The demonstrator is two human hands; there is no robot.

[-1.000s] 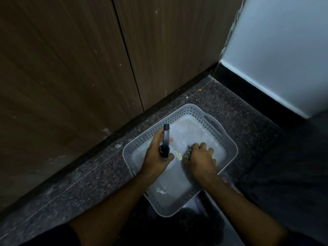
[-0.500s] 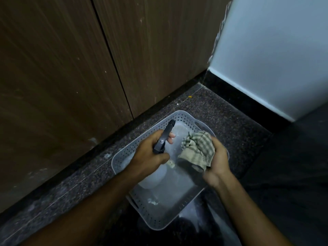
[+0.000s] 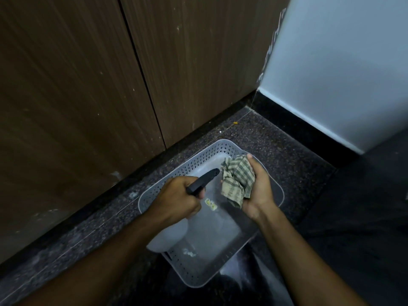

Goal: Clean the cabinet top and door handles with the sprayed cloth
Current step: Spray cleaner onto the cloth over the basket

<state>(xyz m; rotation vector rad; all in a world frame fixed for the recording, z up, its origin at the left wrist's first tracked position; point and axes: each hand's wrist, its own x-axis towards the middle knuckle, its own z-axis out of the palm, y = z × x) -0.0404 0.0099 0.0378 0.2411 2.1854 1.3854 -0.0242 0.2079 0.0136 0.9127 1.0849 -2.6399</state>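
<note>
My left hand (image 3: 176, 198) grips a spray bottle (image 3: 167, 235) with a black trigger head (image 3: 202, 181) and a white body, its nozzle pointing right at the cloth. My right hand (image 3: 258, 191) holds a crumpled green-and-cream checked cloth (image 3: 237, 182), palm turned toward me. Both hands are above a grey perforated plastic basket (image 3: 154, 193) on the floor. The brown wooden cabinet doors (image 3: 110, 85) rise just beyond the basket; no handles or cabinet top are in view.
The basket sits on a speckled dark stone floor (image 3: 276, 146) with a black skirting strip along the cabinet base. A pale blue wall (image 3: 342, 62) with black skirting stands at the right. Small scraps lie in the basket bottom.
My right hand lifted the cloth out of the basket and turned it toward the nozzle. My left hand raised the spray bottle and tilted its head to the right.
</note>
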